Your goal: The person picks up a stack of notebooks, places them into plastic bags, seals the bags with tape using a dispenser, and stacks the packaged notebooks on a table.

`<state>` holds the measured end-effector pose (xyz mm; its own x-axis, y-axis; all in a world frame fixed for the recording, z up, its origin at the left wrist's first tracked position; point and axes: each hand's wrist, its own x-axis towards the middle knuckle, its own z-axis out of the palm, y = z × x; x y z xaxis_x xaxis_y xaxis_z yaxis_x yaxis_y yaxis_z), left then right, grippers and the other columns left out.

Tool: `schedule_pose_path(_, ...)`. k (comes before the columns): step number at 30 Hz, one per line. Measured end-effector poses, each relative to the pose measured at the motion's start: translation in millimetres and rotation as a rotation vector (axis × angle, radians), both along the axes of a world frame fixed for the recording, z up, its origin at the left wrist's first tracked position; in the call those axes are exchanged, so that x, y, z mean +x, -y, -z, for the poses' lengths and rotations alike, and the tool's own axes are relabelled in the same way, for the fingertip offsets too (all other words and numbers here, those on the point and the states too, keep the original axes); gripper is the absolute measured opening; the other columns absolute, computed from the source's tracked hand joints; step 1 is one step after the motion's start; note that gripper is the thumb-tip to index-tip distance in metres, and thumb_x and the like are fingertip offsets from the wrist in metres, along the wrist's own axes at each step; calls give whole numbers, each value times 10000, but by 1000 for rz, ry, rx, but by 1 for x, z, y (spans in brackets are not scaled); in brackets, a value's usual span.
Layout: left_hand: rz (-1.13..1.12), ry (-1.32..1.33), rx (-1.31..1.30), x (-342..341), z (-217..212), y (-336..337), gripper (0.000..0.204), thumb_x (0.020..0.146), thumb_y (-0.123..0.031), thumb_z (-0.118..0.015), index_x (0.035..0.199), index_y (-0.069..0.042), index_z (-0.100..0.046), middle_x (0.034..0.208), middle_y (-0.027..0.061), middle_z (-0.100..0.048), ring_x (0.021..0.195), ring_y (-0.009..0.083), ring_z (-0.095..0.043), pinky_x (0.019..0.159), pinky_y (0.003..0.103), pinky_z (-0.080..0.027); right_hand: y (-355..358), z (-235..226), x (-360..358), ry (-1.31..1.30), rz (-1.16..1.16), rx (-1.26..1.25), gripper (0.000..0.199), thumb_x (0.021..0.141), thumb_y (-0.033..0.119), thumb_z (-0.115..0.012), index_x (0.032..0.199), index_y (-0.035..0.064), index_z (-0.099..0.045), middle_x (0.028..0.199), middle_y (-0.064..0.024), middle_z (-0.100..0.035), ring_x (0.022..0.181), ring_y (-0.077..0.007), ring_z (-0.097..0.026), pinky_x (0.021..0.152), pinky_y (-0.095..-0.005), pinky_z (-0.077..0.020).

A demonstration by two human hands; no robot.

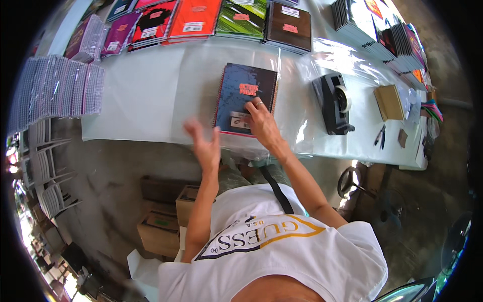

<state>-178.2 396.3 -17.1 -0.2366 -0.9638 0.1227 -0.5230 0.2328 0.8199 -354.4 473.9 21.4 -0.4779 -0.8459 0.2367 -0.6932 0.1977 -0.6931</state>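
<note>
A spiral-bound notebook (241, 75) with a dark blue and black cover lies near the table's front edge. A pink edge shows beneath it, so another notebook may lie under it. My right hand (264, 123) rests on the lower part of the cover, beside a white label (239, 122). Its fingers are bent and reach over the cover, a ring on one of them; some fingertips are hidden. To the left of the notebook, my left hand (205, 148) hangs in the air, blurred, thumb and fingers apart, holding nothing.
Notebooks with colourful covers (193, 19) line the far side. Wrapped notebook stacks (55, 85) stand left; more stacks (397, 40) stand far right. A black tape dispenser (333, 103), small cardboard box (390, 102) and pliers-like tool (380, 137) lie right. Clear plastic covers part of the white table (136, 100).
</note>
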Motion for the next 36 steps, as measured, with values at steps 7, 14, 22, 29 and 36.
schedule_pose_path(7, -264, -954, 1299, 126, 70, 41, 655, 878, -514, -626, 1341, -82, -458, 1338, 72, -495, 1216, 217, -441, 1051, 533, -299, 14, 4, 8, 145, -27, 90, 296, 738, 0, -711, 945, 11, -500, 954, -145, -515, 855, -371, -567, 707, -450, -476)
schedule_pose_path(14, 83, 425, 448, 88, -16, 20, 285, 972, -256, -530, 1052, 6, -608, 874, 102, -654, 690, 142, -599, 659, 295, -505, 4, 14, -9, 294, -40, 86, 308, 780, 116, -736, 991, 8, -539, 895, -126, -543, 801, -311, -569, 706, -395, -466)
schedule_pose_path(22, 1088, 464, -626, 45, -40, -3, 400, 788, -97, -660, 1186, -74, -636, 1356, -9, -539, 1277, 243, -483, 1062, 495, -379, 13, -7, -17, 877, -112, 125, 463, 853, 342, -721, 1033, -54, -562, 923, -93, -646, 835, -115, -564, 737, -278, -465)
schedule_pose_path(29, 1275, 514, -417, 51, -51, 30, 413, 857, -195, -646, 1256, -98, -598, 1417, 20, -483, 1342, 272, -406, 1076, 509, -345, 15, 13, -4, 855, 186, 25, 469, 663, 134, -828, 972, -52, -527, 687, -76, -616, 645, -145, -583, 627, -292, -480)
schedule_pose_path(36, 378, 229, 160, -78, -66, 37, 648, 859, -216, -643, 1438, -99, -377, 1344, 239, -502, 1341, 353, -387, 1061, 446, -358, 21, -8, 7, 734, 270, 93, 529, 684, 129, -845, 1018, -35, -470, 693, -49, -568, 665, -123, -554, 629, -273, -469)
